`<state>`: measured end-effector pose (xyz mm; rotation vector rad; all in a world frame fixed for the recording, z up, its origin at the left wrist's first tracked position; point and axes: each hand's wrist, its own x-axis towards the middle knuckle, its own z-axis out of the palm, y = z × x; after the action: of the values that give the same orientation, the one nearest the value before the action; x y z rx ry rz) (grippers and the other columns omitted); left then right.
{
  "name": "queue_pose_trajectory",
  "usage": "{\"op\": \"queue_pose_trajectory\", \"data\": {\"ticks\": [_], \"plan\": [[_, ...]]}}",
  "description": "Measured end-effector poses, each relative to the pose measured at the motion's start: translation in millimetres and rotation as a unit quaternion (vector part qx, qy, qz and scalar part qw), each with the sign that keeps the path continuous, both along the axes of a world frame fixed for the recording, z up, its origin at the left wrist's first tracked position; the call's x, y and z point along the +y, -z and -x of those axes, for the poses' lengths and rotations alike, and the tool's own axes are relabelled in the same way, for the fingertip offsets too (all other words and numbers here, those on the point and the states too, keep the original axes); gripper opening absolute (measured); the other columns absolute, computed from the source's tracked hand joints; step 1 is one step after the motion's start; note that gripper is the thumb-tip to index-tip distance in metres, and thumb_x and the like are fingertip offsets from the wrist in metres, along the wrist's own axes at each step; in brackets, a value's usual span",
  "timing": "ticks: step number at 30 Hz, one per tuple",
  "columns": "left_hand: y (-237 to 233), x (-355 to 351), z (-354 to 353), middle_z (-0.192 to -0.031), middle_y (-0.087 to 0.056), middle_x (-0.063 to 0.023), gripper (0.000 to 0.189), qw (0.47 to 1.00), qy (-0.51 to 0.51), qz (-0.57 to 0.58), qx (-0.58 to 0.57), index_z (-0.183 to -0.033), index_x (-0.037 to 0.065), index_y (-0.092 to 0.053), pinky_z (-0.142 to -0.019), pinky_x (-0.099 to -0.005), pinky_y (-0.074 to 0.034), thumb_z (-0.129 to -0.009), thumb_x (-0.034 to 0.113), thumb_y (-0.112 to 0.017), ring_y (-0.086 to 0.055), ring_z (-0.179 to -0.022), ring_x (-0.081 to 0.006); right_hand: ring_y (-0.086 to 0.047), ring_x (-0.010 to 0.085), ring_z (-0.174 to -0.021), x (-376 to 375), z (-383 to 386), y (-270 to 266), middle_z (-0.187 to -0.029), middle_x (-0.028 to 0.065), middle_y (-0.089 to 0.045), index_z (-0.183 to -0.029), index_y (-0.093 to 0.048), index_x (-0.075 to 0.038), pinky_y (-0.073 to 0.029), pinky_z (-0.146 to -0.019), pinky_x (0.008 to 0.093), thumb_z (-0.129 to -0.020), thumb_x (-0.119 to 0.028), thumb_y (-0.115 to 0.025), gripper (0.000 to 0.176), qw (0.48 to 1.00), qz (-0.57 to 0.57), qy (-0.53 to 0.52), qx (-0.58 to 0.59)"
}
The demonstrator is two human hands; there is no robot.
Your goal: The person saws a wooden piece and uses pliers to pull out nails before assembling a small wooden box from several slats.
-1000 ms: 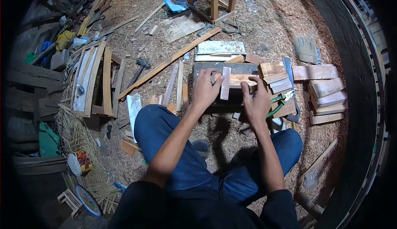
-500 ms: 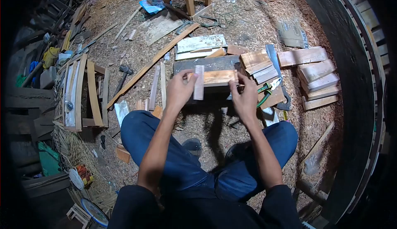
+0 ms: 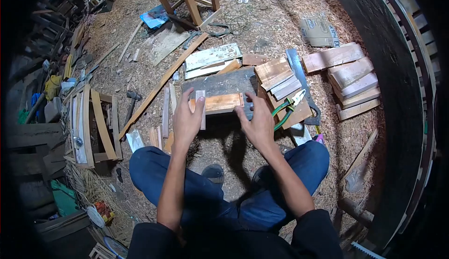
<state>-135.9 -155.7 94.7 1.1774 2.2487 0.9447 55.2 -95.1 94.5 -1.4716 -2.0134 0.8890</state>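
Note:
A reddish-brown wooden block [image 3: 222,102] lies on the dark work surface [image 3: 220,82] in front of me. Across its left end stands a narrow pale strip [image 3: 200,118]. My left hand [image 3: 188,121] is beside that strip, fingers apart, its thumb near the strip's upper part. Off the block's right end is my right hand [image 3: 258,121], its fingers apart and holding nothing. Green-handled pliers [image 3: 288,109] rest on a board just right of my right hand.
Short planks [image 3: 353,79] are stacked at the right, near a handsaw [image 3: 299,76]. A hammer [image 3: 132,101] and a slatted wooden frame [image 3: 96,123] lie left. A long batten [image 3: 163,82] slants across the shavings. Ahead is a stool [image 3: 187,1].
Both hands have let go of the block and strip and opened. The block now rests on the work surface, and the view has shifted slightly.

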Motion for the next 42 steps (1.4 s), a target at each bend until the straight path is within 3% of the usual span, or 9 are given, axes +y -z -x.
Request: {"op": "queue_pose_trajectory", "data": {"ticks": [3, 6, 14, 24, 28, 32, 33, 37, 42], "plan": [[7, 5, 0, -0.134, -0.052, -0.0232, 0.046, 0.999, -0.018, -0.018, 0.044, -0.128, 0.0, -0.054, -0.104, -0.0437, -0.039, -0.095, 0.031, -0.059, -0.05, -0.123, -0.0405, -0.056, 0.04, -0.109, 0, -4, -14, -0.122, 0.0213, -0.054, -0.133, -0.048, 0.001, -0.046, -0.092, 0.0454, -0.09, -0.027, -0.067, 0.055, 0.999, -0.006, -0.03, -0.017], [-4, 1, 0, -0.134, -0.051, -0.0215, 0.043, 0.993, -0.001, 0.002, 0.115, -0.127, 0.001, -0.056, -0.106, -0.0449, -0.036, -0.094, 0.028, -0.061, -0.047, -0.124, -0.0391, -0.057, 0.0402, -0.106, -1, -15, -23, -0.113, 0.0214, -0.058, -0.126, -0.052, 0.0, -0.046, -0.091, 0.0454, -0.086, -0.024, -0.071, 0.051, 1.0, -0.01, -0.013, -0.019], [-78, 0, -59, -0.121, -0.055, -0.0188, 0.025, 0.989, 0.06, 0.023, 0.132, -0.11, 0.004, -0.063, -0.103, -0.0474, -0.037, -0.085, 0.011, -0.063, -0.049, -0.119, -0.038, -0.057, 0.0376, -0.104, -4, -26, -97, -0.113, 0.0176, -0.059, -0.119, -0.059, -0.003, -0.046, -0.09, 0.0456, -0.088, -0.023, -0.067, 0.038, 0.997, 0.057, 0.051, -0.032], [-157, -13, -103, -0.11, -0.061, -0.0158, 0.021, 0.986, 0.147, 0.062, 0.039, -0.104, 0.006, -0.066, -0.096, -0.0441, -0.044, -0.084, 0.006, -0.061, -0.057, -0.107, -0.0357, -0.061, 0.0384, -0.1, -21, -67, -184, -0.106, 0.0189, -0.063, -0.107, -0.064, -0.004, -0.047, -0.087, 0.0459, -0.089, -0.02, -0.064, 0.024, 0.978, 0.124, 0.158, -0.054], [-184, -2, -112, -0.108, -0.063, -0.0105, 0.02, 0.977, 0.178, 0.106, 0.04, -0.104, 0.009, -0.065, -0.092, -0.0423, -0.043, -0.085, 0.01, -0.062, -0.057, -0.105, -0.0317, -0.061, 0.0376, -0.095, -14, -89, -209, -0.101, 0.0177, -0.064, -0.103, -0.065, -0.005, -0.048, -0.086, 0.0465, -0.087, -0.017, -0.063, 0.02, 0.971, 0.123, 0.189, -0.073], [-194, 40, -123, -0.1, -0.066, -0.0089, 0.014, 0.968, 0.222, 0.111, 0.046, -0.099, 0.01, -0.068, -0.085, -0.0419, -0.044, -0.085, 0.015, -0.064, -0.058, -0.098, -0.0297, -0.061, 0.0377, -0.094, 6, -108, -202, -0.099, 0.0186, -0.065, -0.102, -0.065, -0.004, -0.048, -0.085, 0.0462, -0.087, -0.017, -0.064, 0.02, 0.964, 0.11, 0.226, -0.087], [-199, 56, -130, -0.094, -0.067, -0.0119, 0.013, 0.971, 0.215, 0.082, 0.06, -0.093, 0.008, -0.07, -0.083, -0.0419, -0.045, -0.086, 0.017, -0.064, -0.059, -0.093, -0.0327, -0.061, 0.0378, -0.094, 14, -113, -199, -0.098, 0.0187, -0.064, -0.102, -0.065, -0.004, -0.048, -0.085, 0.0463, -0.087, -0.017, -0.064, 0.02, 0.961, 0.118, 0.233, -0.088], [-151, 112, -156, -0.093, -0.067, -0.0119, 0.016, 0.968, 0.232, 0.063, 0.069, -0.094, 0.009, -0.07, -0.083, -0.0427, -0.044, -0.086, 0.021, -0.066, -0.059, -0.092, -0.0323, -0.061, 0.0385, -0.094, 53, -139, -155, -0.098, 0.0186, -0.065, -0.103, -0.066, -0.004, -0.048, -0.084, 0.0466, -0.087, -0.017, -0.064, 0.021, 0.957, 0.13, 0.247, -0.086], [-81, 186, -204, -0.1, -0.065, -0.0101, 0.019, 0.961, 0.227, 0.087, 0.132, -0.094, 0.01, -0.071, -0.09, -0.0425, -0.042, -0.084, 0.026, -0.068, -0.055, -0.104, -0.0295, -0.061, 0.0382, -0.096, 108, -157, -81, -0.1, 0.0185, -0.065, -0.104, -0.066, -0.005, -0.048, -0.085, 0.0469, -0.087, -0.019, -0.063, 0.022, 0.951, 0.142, 0.244, -0.123]]}}
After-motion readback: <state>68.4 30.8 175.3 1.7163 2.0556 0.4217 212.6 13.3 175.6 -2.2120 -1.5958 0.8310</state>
